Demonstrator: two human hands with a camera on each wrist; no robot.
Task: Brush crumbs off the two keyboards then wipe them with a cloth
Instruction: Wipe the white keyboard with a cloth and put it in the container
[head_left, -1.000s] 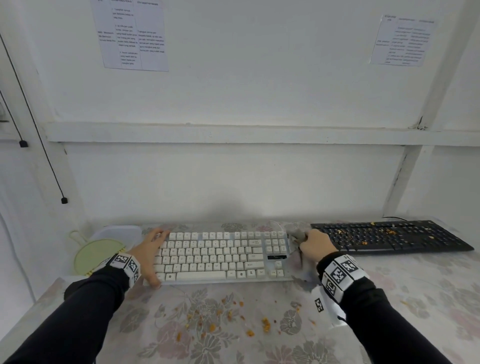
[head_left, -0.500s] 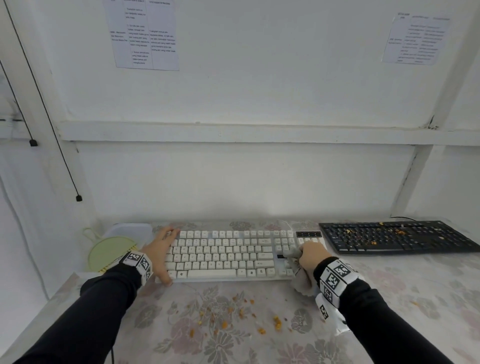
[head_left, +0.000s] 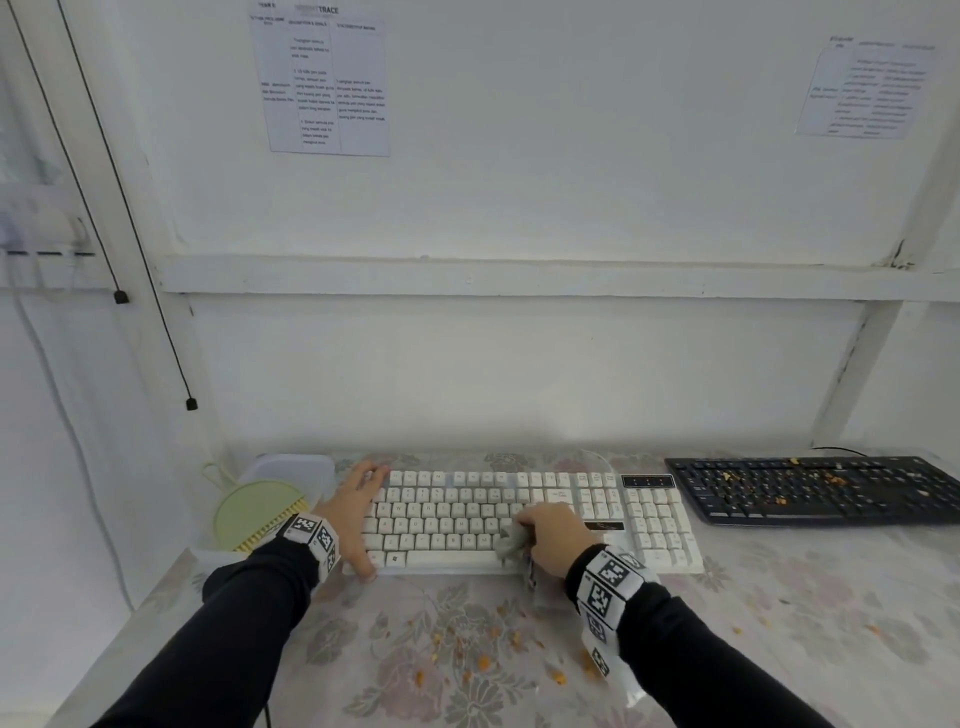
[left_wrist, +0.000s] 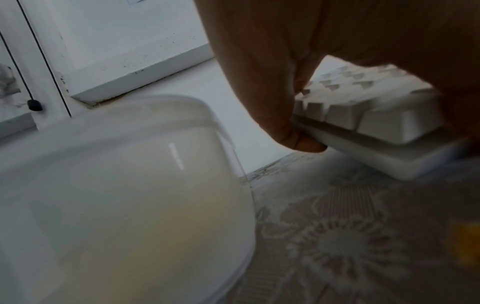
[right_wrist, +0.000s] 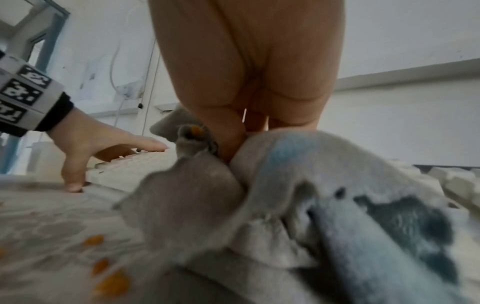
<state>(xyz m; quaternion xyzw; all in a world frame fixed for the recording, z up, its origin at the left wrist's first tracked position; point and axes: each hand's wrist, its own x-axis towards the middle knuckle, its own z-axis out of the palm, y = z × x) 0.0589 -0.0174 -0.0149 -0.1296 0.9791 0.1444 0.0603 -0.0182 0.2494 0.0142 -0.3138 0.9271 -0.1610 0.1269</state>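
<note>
Head view down; wrist views close

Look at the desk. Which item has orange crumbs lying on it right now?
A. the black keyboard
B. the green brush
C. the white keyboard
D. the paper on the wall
A: the black keyboard has orange crumbs scattered over its keys, while the white keyboard, being wiped with the cloth, shows none.

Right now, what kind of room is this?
Probably a plain workroom with a desk: two keyboards, a white keyboard and a black keyboard, lie on a flowered tablecloth, and printed instruction sheets hang on the bare white wall.
</note>
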